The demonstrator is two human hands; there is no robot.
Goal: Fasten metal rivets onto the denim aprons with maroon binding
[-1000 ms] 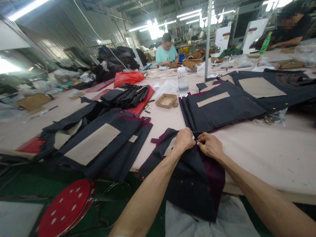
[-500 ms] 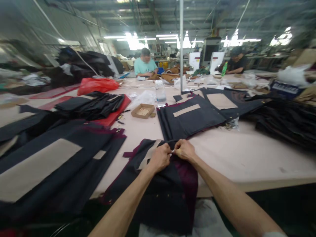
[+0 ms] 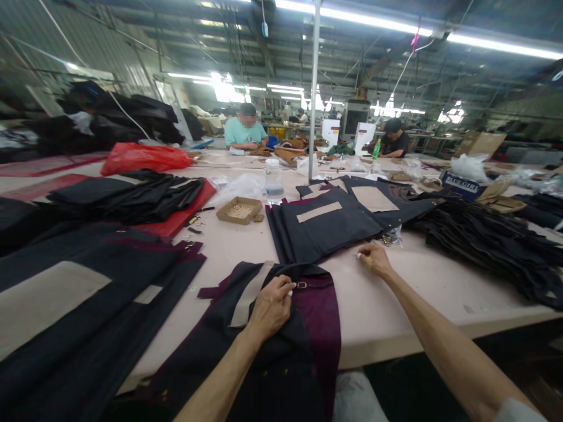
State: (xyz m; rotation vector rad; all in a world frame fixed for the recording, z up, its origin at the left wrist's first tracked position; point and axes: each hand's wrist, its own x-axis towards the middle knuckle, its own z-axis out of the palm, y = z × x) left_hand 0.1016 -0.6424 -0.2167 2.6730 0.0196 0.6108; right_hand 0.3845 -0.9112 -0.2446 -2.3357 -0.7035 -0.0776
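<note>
Leftmost panels point(image 3: 109, 328) are being cropped. Pale table point(image 3: 422, 299) is being lit by ceiling tubes point(image 3: 373, 21). Cloth point(image 3: 294, 346), dark, maroon-faced, with buckle point(image 3: 301, 285), is being draped over table's front edge, lower end cut off. It's being pinched by left hand point(image 3: 271, 305), fingertips together. Right hand point(image 3: 375, 259) is being held apart, fingers narrow; contents can't be told.

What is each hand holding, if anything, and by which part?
Left hand pinches the dark cloth piece beside its buckle; whether the right hand holds anything cannot be told.
</note>
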